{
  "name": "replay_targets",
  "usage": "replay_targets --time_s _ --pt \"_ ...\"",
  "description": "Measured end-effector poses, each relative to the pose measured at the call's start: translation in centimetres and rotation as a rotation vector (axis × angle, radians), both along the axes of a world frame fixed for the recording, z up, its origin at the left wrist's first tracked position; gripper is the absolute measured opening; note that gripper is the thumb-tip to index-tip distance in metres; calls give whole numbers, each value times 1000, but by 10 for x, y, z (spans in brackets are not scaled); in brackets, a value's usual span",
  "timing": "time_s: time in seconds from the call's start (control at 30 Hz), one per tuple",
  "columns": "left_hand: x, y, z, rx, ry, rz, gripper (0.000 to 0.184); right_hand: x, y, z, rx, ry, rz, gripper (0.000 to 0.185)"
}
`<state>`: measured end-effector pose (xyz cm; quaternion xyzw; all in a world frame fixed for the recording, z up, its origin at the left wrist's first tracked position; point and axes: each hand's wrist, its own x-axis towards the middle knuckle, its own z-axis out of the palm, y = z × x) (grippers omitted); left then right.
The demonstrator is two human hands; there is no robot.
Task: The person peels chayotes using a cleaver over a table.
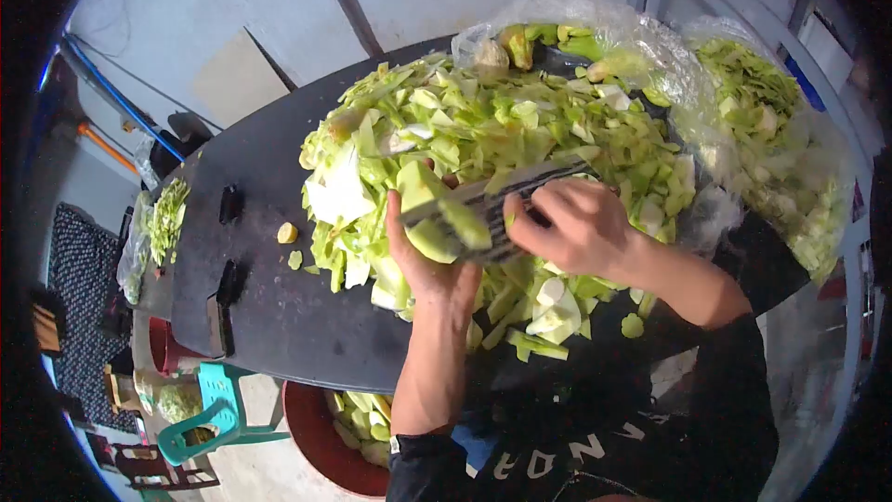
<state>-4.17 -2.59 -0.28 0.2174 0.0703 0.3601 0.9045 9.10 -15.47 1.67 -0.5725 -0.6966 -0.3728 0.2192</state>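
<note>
Cupped under a peeled pale green vegetable [420, 188], my left hand [432, 274] holds it over the table, its thumb along the near side. My right hand [581, 228] is closed on what looks like a wide knife [506, 193], smeared by motion, its handle mostly hidden by the fingers. The blade lies across the vegetable, and a green slice [465, 225] shows against it. Behind and below both hands spreads a large heap of pale green peelings and slices [502, 116].
The dark table [260, 316] carries a small yellowish cut end [287, 233]. Whole green vegetables [576, 42] lie at the back by clear plastic [650, 46]. A bag of peelings [771, 149] stands right. Below are a red tub [311, 446] with green pieces and a teal stool [223, 409].
</note>
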Motion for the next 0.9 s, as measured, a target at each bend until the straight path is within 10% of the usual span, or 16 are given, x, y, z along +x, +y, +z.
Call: replay_targets --time_s 0.9 --pt "6 -5 13 -228 142 71 45 13 3 -8 -108 167 -154 21"
